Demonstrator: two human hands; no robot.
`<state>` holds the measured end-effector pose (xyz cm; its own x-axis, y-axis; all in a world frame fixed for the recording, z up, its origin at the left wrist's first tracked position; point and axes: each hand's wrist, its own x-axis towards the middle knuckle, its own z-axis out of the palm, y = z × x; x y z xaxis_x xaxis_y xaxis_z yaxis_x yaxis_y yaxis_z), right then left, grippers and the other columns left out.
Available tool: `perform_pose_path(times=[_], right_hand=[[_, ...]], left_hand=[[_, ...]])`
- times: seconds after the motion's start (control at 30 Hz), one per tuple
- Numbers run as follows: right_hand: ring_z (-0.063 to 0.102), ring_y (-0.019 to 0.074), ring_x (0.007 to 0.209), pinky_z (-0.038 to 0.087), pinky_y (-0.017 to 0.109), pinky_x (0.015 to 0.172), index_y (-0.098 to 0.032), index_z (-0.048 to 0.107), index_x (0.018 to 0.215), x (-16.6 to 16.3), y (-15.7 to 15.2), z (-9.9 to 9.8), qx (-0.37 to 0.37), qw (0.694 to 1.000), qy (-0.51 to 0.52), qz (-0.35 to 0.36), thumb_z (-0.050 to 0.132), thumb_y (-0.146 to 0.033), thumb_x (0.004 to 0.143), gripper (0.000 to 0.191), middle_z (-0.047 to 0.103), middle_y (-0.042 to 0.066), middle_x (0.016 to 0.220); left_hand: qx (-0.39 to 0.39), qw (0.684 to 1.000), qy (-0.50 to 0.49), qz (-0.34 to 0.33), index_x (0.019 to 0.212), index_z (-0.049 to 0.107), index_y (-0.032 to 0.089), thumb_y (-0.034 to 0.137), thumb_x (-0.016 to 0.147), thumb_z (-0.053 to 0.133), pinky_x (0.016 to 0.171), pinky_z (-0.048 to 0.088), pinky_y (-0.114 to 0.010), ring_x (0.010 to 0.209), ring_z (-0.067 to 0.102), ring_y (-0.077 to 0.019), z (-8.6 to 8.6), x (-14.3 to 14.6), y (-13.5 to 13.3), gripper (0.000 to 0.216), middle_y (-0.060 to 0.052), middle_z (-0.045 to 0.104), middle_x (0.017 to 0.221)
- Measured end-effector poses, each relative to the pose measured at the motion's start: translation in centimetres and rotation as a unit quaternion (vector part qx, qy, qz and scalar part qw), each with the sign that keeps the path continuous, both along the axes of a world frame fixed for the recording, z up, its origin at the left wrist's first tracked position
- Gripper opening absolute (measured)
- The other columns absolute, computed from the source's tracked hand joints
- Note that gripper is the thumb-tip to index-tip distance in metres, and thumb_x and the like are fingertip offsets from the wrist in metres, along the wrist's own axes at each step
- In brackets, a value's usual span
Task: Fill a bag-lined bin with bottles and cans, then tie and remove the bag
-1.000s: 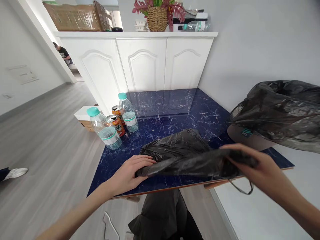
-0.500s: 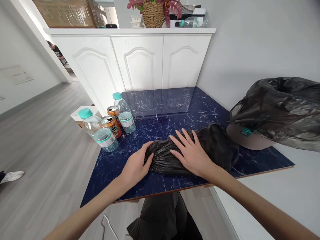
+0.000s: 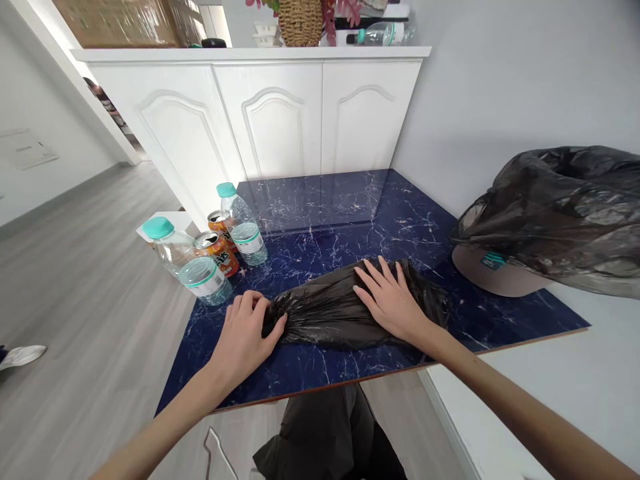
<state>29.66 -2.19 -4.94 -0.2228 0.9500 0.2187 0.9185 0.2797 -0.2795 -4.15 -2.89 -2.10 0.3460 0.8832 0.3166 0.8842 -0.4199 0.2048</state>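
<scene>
A black plastic bag [image 3: 325, 307] lies flattened along the front part of the dark blue marbled table [image 3: 320, 223]. Its gathered left end is gripped by my left hand [image 3: 245, 330], with the thumb on the near side. My right hand [image 3: 393, 300] rests on the bag's right part, palm down with fingers stretched out. Left of the bag stand two clear bottles with teal caps, a nearer bottle [image 3: 200, 273] and a farther bottle [image 3: 245, 233]. Between them are two opened orange cans, one can [image 3: 220, 257] in front of the other.
A bin lined with a black bag [image 3: 560, 213] stands at the table's right edge, over a cap-like brown piece [image 3: 500, 270] with a teal label. Behind the table is a white cabinet [image 3: 280, 120] carrying a basket [image 3: 300, 23] and a lying bottle [image 3: 385, 33].
My left hand has moved left with the gathered end, drawing the bag out longer and flatter. My right hand stays spread on the bag, slightly farther right.
</scene>
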Motion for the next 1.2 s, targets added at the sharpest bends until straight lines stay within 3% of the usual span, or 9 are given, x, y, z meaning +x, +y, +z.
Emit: perform_pose_path(times=[0.1,0.23,0.37,0.47,0.57,0.77,0.93,1.03,1.2], right_hand=[[0.016,0.0378,0.17,0.012,0.069,0.136,-0.015,0.047,0.167,-2.7,-3.6,2.5,0.035,0.997,0.061,0.043,0.04,-0.055,0.114,0.067,0.039,0.015,0.176],[0.02,0.0364,0.169,0.021,0.064,0.137,-0.02,0.013,0.178,-7.6,-8.9,5.0,-0.011,0.962,0.178,0.206,0.077,-0.053,0.094,0.111,0.031,0.014,0.18],[0.053,0.0322,0.154,0.045,0.057,0.127,-0.03,0.029,0.175,-10.5,-10.5,4.8,-0.048,0.917,0.37,0.142,0.059,-0.034,0.105,0.077,0.053,0.007,0.168],[0.065,0.0325,0.142,0.058,0.053,0.115,-0.026,0.054,0.164,-10.2,-9.5,3.7,-0.075,0.864,0.498,-0.008,0.045,-0.045,0.112,0.055,0.068,0.008,0.153],[0.065,0.0358,0.141,0.059,0.054,0.113,-0.019,0.063,0.156,-8.3,-7.8,3.0,-0.069,0.84,0.522,-0.131,0.045,-0.062,0.11,0.066,0.07,0.015,0.149],[0.069,0.0381,0.133,0.051,0.057,0.119,-0.016,0.069,0.143,-3.6,-4.4,2.0,0.05,0.922,0.365,-0.117,0.045,-0.057,0.11,0.058,0.076,0.02,0.138],[0.04,0.0401,0.16,0.042,0.062,0.126,-0.012,0.02,0.175,-1.5,-4.2,1.9,0.17,0.954,0.188,-0.159,0.047,-0.033,0.11,0.074,0.042,0.026,0.17],[0.023,0.0363,0.168,0.028,0.065,0.133,-0.025,0.009,0.179,-2.1,-5.2,3.0,0.236,0.964,0.092,-0.085,0.039,-0.023,0.112,0.074,0.034,0.017,0.177],[0.026,0.0375,0.167,0.031,0.065,0.132,-0.02,0.014,0.178,-2.3,-5.3,0.9,0.115,0.992,0.04,-0.025,0.035,-0.051,0.115,0.074,0.033,0.017,0.179]], left_hand=[[-0.117,0.991,-0.067,-0.008,0.085,0.053,0.023,0.057,0.104,0.052,0.072,0.052,-0.04,0.078,0.063,-0.025,2.1,0.2,-1.2,0.038,-0.004,0.064,0.087],[-0.263,0.944,-0.19,-0.055,0.095,0.057,0.024,0.06,0.104,0.057,0.061,0.051,-0.031,0.071,0.065,-0.0192,6.6,1.6,-4.7,0.037,0.001,0.067,0.081],[-0.229,0.931,-0.234,-0.164,0.134,0.051,0.028,0.058,0.099,0.067,0.075,0.06,-0.035,0.085,0.069,-0.0219,8.7,2.8,-6.9,0.049,-0.002,0.072,0.099],[-0.084,0.959,-0.201,-0.182,0.149,0.04,0.027,0.049,0.099,0.07,0.094,0.061,-0.045,0.103,0.069,-0.0264,7.7,3.2,-6.0,0.062,-0.009,0.071,0.118],[-0.018,0.963,-0.102,-0.247,0.152,0.046,0.027,0.041,0.105,0.065,0.119,0.049,-0.055,0.141,0.057,-0.0333,5.8,3.8,-3.6,0.053,-0.015,0.063,0.149],[-0.019,0.934,0.019,-0.355,0.169,0.04,0.026,0.042,0.115,0.043,0.134,0.026,-0.06,0.168,0.025,-0.0332,2.8,8.1,1.7,0.056,-0.011,0.038,0.178],[-0.027,0.921,0.059,-0.385,0.17,0.04,0.023,0.043,0.116,0.037,0.138,0.014,-0.057,0.17,0.018,-0.0315,0.9,11.5,4.7,0.057,-0.008,0.032,0.18],[-0.036,0.915,0.067,-0.397,0.172,0.036,0.024,0.042,0.114,0.043,0.139,0.009,-0.06,0.17,0.017,-0.034,-0.3,12.4,5.5,0.061,-0.009,0.033,0.179],[-0.077,0.909,0.066,-0.405,0.176,0.022,0.029,0.046,0.114,0.041,0.138,0.008,-0.063,0.17,0.017,-0.035,-1.4,12.3,6.4,0.067,-0.007,0.027,0.181]])
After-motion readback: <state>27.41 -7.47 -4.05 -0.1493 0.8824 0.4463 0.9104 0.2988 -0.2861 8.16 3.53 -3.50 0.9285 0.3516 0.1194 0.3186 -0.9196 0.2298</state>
